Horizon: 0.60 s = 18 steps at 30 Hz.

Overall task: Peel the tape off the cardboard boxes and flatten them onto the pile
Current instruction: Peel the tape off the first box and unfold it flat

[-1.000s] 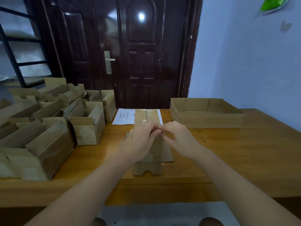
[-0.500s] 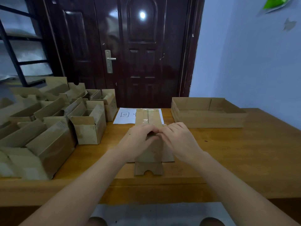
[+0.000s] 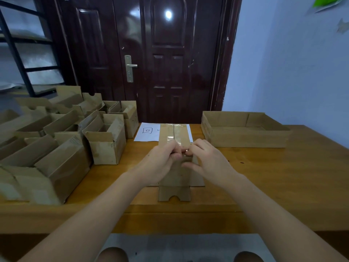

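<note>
nearest us a flattened brown cardboard box (image 3: 174, 178) lies lengthwise on the wooden surface (image 3: 283, 176), laid flat, we judge, so its taped seam faces up. our left hand (image 3: 160, 163) and right hand (image 3: 205, 161) meet over it, fingers curled, pinching the strip of clear tape (image 3: 176, 137) along the seam. left, a cluster of unflattened brown boxes (image 3: 62, 148) waits; far right sits a shallow cardboard tray (image 3: 243, 137).

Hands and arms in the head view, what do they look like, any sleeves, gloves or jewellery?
Two bare forearms run up from the bottom edge; no sleeves show. The left hand and right hand wear no gloves. No watch or bracelet shows on either wrist, and no ring can be made out.
</note>
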{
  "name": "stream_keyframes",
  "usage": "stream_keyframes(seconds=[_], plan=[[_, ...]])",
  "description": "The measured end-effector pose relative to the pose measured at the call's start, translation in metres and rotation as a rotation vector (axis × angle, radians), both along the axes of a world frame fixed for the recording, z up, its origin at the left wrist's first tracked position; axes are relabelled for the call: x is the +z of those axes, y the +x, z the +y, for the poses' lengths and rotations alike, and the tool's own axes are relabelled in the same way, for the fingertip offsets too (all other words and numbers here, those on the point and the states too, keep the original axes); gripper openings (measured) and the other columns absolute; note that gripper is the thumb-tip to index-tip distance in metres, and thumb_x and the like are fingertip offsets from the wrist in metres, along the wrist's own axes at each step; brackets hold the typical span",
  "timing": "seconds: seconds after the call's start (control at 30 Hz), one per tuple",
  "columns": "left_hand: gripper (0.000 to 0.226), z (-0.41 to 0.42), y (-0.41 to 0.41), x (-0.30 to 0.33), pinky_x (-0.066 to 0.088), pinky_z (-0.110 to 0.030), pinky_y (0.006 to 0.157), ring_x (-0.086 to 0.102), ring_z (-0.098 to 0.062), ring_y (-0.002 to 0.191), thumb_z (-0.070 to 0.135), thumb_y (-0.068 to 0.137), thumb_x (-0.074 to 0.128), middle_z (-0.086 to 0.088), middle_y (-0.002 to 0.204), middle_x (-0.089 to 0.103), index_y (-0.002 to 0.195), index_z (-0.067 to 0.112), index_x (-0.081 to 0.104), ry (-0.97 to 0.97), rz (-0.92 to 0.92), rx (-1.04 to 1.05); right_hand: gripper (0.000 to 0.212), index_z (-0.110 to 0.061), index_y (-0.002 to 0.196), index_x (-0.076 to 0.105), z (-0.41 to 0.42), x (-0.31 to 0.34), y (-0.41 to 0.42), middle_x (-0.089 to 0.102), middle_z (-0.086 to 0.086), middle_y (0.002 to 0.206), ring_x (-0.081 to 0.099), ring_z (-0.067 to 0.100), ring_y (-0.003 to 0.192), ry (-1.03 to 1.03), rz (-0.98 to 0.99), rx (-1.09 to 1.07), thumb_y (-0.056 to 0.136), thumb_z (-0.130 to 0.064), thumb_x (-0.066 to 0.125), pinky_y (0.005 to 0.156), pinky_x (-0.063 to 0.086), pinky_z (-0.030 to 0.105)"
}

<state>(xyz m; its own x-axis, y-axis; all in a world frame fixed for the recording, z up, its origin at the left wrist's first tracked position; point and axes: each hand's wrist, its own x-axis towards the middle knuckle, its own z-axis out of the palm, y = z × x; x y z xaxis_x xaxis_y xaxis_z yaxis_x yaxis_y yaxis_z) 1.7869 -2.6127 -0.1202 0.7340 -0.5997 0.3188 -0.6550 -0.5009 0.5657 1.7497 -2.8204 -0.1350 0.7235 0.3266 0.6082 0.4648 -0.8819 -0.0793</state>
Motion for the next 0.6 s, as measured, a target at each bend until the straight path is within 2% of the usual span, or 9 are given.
stream_keyframes(seconds=[0.2,0.37,0.47,0.53,0.6], plan=[[0.019,0.001,0.002,0.004,0.053,-0.041,0.103,0.059,-0.008,0.123,0.021,0.107,0.048,0.008,0.127,0.068,0.096,0.036,0.051,-0.090,0.029,0.002,0.025,-0.016,0.100,0.066,0.002,-0.002,0.001,0.060,-0.002,0.102,0.056,0.015,0.097,0.079,-0.004,0.007,0.086,-0.033,0.077,0.080,0.055,0.030],[0.016,-0.001,0.001,0.009,0.051,-0.033,0.105,0.057,-0.003,0.122,0.015,0.099,0.065,0.014,0.130,0.064,0.090,0.028,0.064,-0.217,-0.023,-0.010,0.044,-0.020,0.118,0.062,0.016,0.006,0.002,0.055,-0.005,0.111,0.049,0.011,0.105,0.059,0.024,-0.056,0.082,-0.038,0.081,0.085,0.053,0.027],[0.014,0.001,0.000,0.008,0.052,-0.030,0.100,0.057,-0.004,0.118,0.013,0.091,0.074,0.012,0.124,0.059,0.085,0.023,0.066,-0.289,-0.074,-0.041,0.026,-0.017,0.109,0.067,0.030,0.009,0.007,0.055,-0.006,0.113,0.052,0.011,0.105,0.217,0.061,0.070,0.085,-0.017,0.079,0.086,0.054,0.029],[0.022,0.004,-0.002,0.007,0.056,-0.031,0.096,0.060,-0.009,0.115,0.016,0.086,0.076,0.011,0.124,0.060,0.095,0.025,0.059,-0.313,-0.038,-0.060,0.016,-0.017,0.098,0.070,0.032,0.008,0.010,0.057,-0.009,0.111,0.055,0.011,0.104,0.304,0.122,0.091,0.086,-0.008,0.077,0.088,0.055,0.033],[0.037,0.010,-0.002,0.006,0.056,-0.029,0.094,0.061,-0.009,0.115,0.024,0.083,0.079,0.012,0.127,0.057,0.105,0.029,0.050,-0.299,0.006,-0.033,0.014,-0.017,0.094,0.072,0.030,0.007,0.011,0.061,-0.012,0.109,0.055,0.012,0.103,0.286,0.133,0.084,0.086,-0.007,0.077,0.089,0.053,0.036]])
